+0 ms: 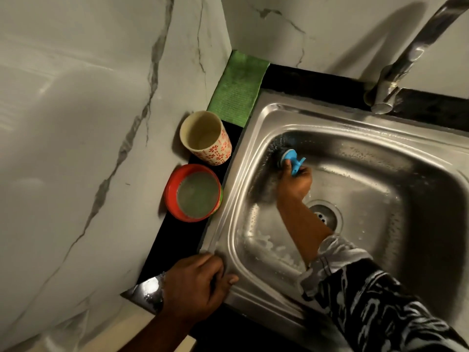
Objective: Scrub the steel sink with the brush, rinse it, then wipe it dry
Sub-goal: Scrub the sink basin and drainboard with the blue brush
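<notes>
The right hand (294, 181) is down in the basin, fingers curled tight round the blue plastic handle of a scrubbing brush (292, 161). The brush's dark round bristle head is pressed against the sink's far left wall, just beyond the knuckles, and is blurred. A rolled-up black-and-white patterned sleeve (368, 301) covers that arm below the elbow.

The left hand (195, 285) grasps nothing. It lies palm down on the near left corner of the rim with relaxed fingers, the thumb pointing along the edge.

The steel sink (380, 174) is a square basin with rounded corners, dull grey and wet. Beads of water cling to the far and right walls, and whitish suds streak the floor between the two hands. The round strainer drain (324, 217) sits just to the right of the right forearm.

Beyond the left hand, on the narrow black table (177, 237) beside the sink, stands a low red tub (194, 193) filled nearly to the brim with a grey-green paste. Just past it is a cream tumbler (205, 138) with a red flower print, its pale inside visible to the bottom. Further on, a green cloth (238, 90) lies flat in the corner. A steel tap (396, 69) rises well beyond the right hand. White marble walls (76, 123) close in the left and back.
</notes>
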